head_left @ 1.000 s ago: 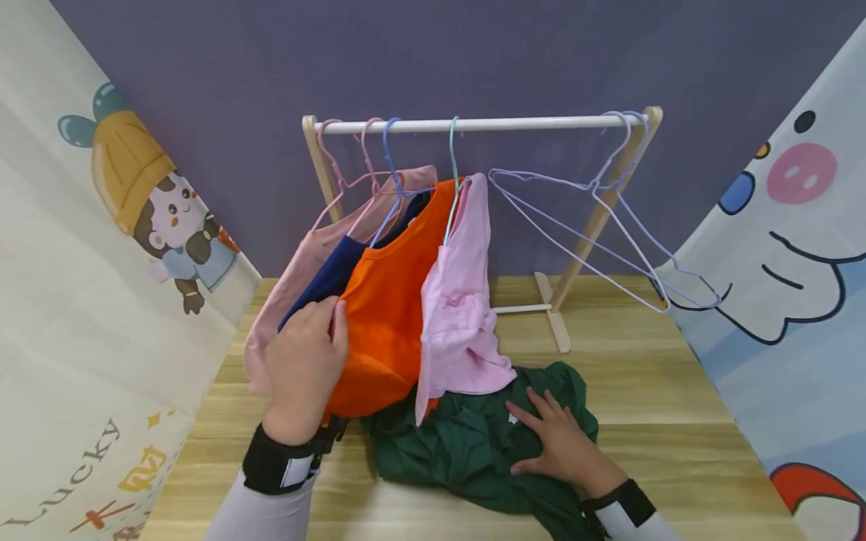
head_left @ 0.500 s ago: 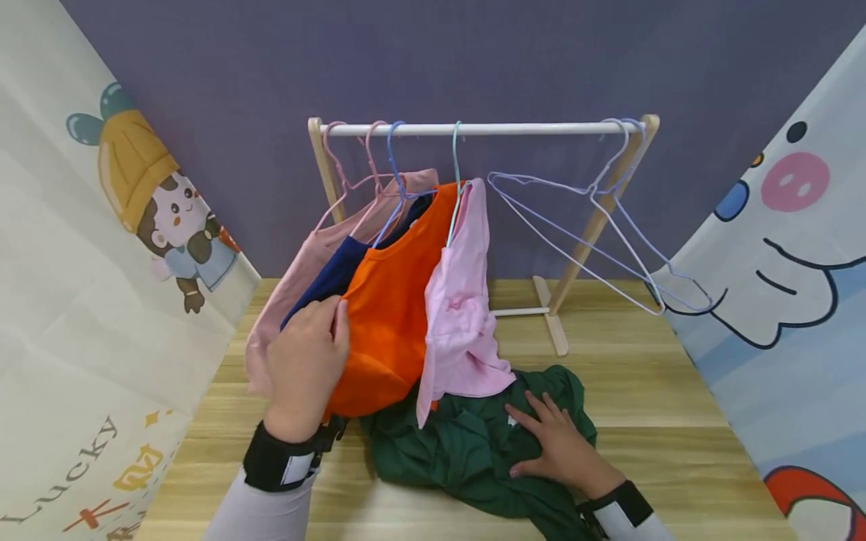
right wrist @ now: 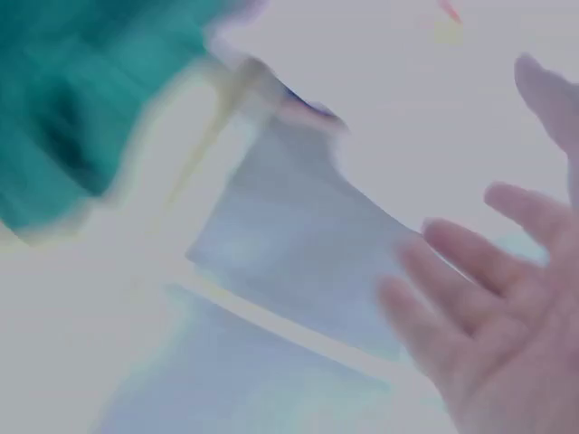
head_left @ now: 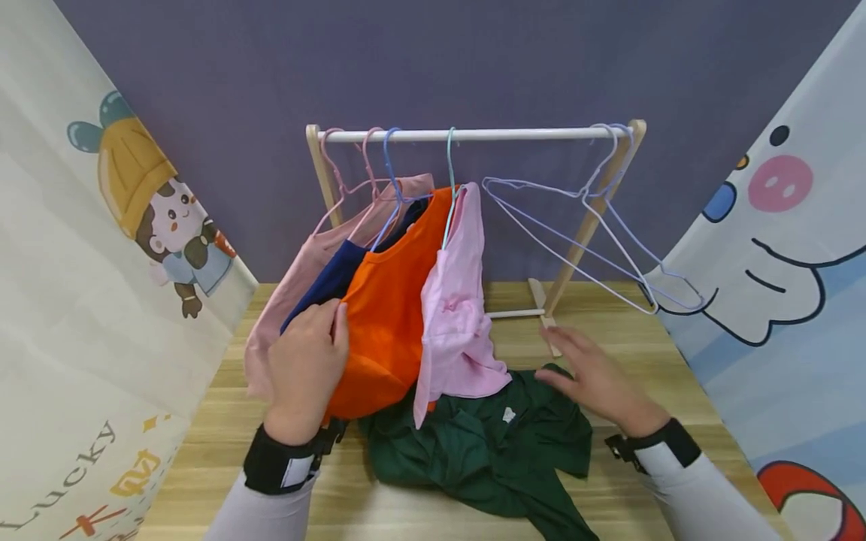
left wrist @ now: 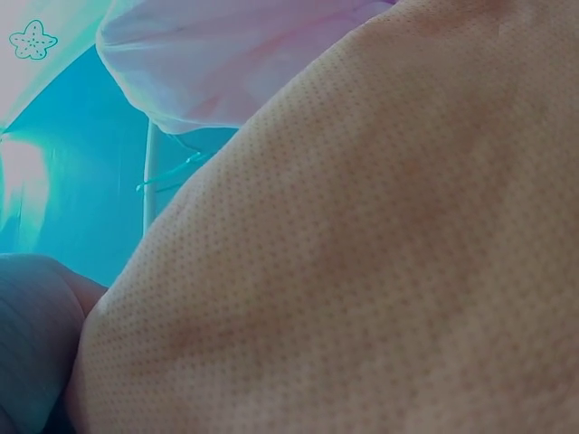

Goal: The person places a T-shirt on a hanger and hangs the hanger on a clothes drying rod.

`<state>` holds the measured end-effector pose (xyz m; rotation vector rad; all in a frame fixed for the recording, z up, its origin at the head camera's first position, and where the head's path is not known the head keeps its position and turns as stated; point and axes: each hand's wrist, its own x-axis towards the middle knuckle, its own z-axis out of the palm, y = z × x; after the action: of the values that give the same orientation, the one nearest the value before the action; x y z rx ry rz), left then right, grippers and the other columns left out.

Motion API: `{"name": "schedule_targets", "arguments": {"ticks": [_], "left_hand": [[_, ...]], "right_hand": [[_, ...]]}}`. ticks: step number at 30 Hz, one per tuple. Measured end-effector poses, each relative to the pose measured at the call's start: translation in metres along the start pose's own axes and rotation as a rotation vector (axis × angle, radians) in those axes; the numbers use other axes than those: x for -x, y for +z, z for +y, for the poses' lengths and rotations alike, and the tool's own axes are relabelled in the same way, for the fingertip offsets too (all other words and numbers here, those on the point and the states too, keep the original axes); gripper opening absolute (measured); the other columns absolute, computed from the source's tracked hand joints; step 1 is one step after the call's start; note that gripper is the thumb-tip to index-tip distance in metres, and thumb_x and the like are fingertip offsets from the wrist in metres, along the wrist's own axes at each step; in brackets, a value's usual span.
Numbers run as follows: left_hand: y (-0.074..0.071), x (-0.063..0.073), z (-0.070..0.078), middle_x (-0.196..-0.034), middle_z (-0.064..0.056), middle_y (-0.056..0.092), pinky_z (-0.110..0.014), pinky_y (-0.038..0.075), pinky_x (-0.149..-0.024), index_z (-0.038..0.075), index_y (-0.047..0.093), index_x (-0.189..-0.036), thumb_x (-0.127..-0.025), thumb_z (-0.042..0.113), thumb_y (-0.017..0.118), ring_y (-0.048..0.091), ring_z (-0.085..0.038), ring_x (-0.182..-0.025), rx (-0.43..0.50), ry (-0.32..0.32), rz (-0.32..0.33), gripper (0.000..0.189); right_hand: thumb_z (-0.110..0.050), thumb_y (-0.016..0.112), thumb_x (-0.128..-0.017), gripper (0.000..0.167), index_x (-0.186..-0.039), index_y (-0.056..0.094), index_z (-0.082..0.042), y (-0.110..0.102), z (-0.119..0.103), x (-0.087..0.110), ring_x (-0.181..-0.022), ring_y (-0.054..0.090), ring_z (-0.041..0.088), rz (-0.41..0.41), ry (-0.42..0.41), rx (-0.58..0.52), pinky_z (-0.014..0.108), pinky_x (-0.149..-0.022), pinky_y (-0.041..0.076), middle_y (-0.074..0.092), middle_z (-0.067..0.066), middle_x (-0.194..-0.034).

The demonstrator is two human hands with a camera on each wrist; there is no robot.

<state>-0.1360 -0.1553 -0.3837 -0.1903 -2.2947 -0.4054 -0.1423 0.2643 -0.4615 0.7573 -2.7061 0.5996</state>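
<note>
My left hand grips the side edge of an orange sleeveless top that hangs on the rack. In the left wrist view the held cloth fills most of the picture, with part of the hand at lower left. My right hand is off the cloth, fingers extended, beside the right end of a crumpled dark green garment. The right wrist view shows the spread fingers of that hand with nothing in them. A light pink garment on a mint hanger hangs just right of the orange top.
The rack's white rail spans wooden posts. Behind the orange top hang a navy garment and a dusty pink garment. Bare lilac hangers hang at the right end, jutting forward. Printed curtains flank the wooden table.
My right hand has lifted off the green garment and moved up and to the right, uncovering a small white patch on it. The left hand keeps its grip in the same place.
</note>
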Motion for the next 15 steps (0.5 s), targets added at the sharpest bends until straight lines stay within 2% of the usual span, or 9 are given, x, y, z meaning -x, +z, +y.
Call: {"name": "schedule_targets", "arguments": {"ticks": [3, 4, 6, 7, 10, 15], "left_hand": [[-0.001, 0.001, 0.000, -0.078, -0.015, 0.069, -0.044, 0.058, -0.053, 0.004, 0.073, -0.103, -0.106, 0.025, 0.061, 0.064, -0.033, -0.064, 0.010, -0.003, -0.014, 0.025], [-0.002, 0.001, 0.000, -0.078, -0.015, 0.069, -0.044, 0.058, -0.054, 0.004, 0.073, -0.103, -0.105, 0.025, 0.061, 0.063, -0.032, -0.064, 0.015, -0.004, -0.019, 0.025], [-0.003, 0.002, 0.000, -0.077, -0.015, 0.068, -0.044, 0.058, -0.055, 0.004, 0.074, -0.103, -0.105, 0.025, 0.062, 0.062, -0.031, -0.063, 0.023, -0.005, -0.024, 0.024], [-0.003, 0.002, 0.000, -0.077, -0.015, 0.068, -0.044, 0.059, -0.056, 0.004, 0.074, -0.104, -0.105, 0.025, 0.063, 0.062, -0.031, -0.063, 0.025, -0.005, -0.025, 0.024], [-0.004, 0.002, 0.000, -0.078, -0.015, 0.069, -0.044, 0.060, -0.058, 0.003, 0.075, -0.105, -0.104, 0.025, 0.063, 0.063, -0.031, -0.064, 0.030, -0.003, -0.024, 0.024], [-0.005, 0.001, 0.002, -0.075, -0.013, 0.067, -0.043, 0.060, -0.058, 0.004, 0.074, -0.105, -0.105, 0.025, 0.063, 0.062, -0.030, -0.064, 0.028, 0.018, -0.025, 0.024]], "right_hand": [[-0.032, 0.072, -0.098, 0.061, -0.144, 0.055, 0.003, -0.040, 0.005, -0.028, -0.128, 0.056, 0.050, 0.296, -0.073, 0.092, 0.066, -0.100, 0.048, 0.056, 0.030, -0.142], [-0.028, 0.072, -0.098, 0.059, -0.143, 0.055, 0.005, -0.051, 0.006, -0.036, -0.128, 0.054, 0.051, 0.371, -0.078, 0.118, 0.067, -0.100, 0.046, 0.055, 0.031, -0.142], [-0.020, 0.073, -0.096, 0.057, -0.144, 0.054, 0.006, -0.069, 0.009, -0.050, -0.130, 0.052, 0.053, 0.463, -0.053, 0.164, 0.068, -0.103, 0.045, 0.054, 0.034, -0.142], [-0.014, 0.075, -0.093, 0.059, -0.145, 0.054, 0.006, -0.075, 0.010, -0.056, -0.130, 0.052, 0.053, 0.485, -0.032, 0.179, 0.067, -0.102, 0.045, 0.054, 0.034, -0.142], [-0.008, 0.078, -0.090, 0.064, -0.146, 0.051, 0.007, -0.087, 0.015, -0.069, -0.130, 0.052, 0.053, 0.471, 0.059, 0.195, 0.068, -0.101, 0.047, 0.052, 0.036, -0.142], [-0.017, 0.075, -0.095, 0.068, -0.149, 0.044, 0.010, -0.089, 0.024, -0.079, -0.128, 0.051, 0.058, 0.382, 0.214, 0.161, 0.073, -0.098, 0.046, 0.049, 0.039, -0.143]]}}
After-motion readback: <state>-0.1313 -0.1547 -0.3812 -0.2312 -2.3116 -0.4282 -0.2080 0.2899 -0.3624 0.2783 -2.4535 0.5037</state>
